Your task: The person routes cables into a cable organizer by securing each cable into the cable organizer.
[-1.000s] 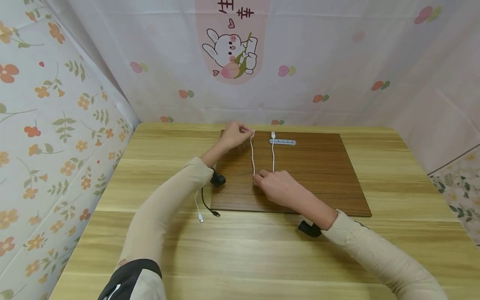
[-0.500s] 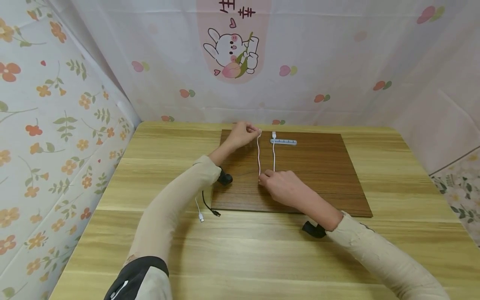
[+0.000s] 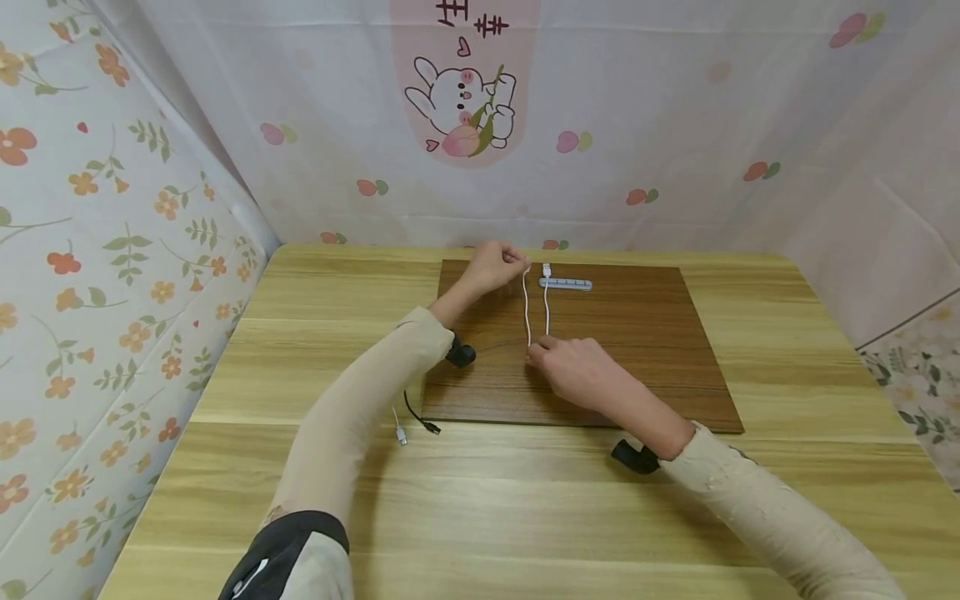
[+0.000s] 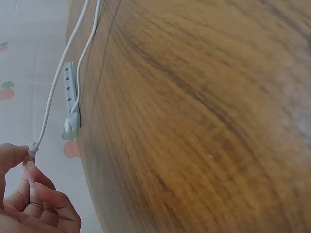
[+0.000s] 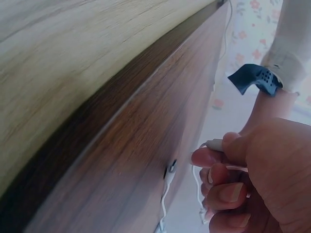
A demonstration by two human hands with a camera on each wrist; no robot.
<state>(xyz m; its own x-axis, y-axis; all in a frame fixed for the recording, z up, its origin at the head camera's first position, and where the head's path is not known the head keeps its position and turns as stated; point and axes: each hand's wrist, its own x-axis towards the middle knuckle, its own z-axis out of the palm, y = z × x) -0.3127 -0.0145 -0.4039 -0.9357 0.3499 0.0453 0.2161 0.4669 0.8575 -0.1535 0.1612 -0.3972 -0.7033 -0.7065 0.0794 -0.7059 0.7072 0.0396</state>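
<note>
Strip (image 3: 572,284), round-ended, crossed by white cable (image 3: 547,308) near far edge of wood-grained board (image 3: 637,350), left hand (image 3: 495,267) and right hand (image 3: 573,368) pinching ends of slim cord (image 3: 527,308).

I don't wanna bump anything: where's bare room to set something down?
The table is bare up front, between the sleeves, and right of the board. The board's right side, past the strip, is bare. Crowded: around the left grip, right grip and two cords, and by the plugs at left.
</note>
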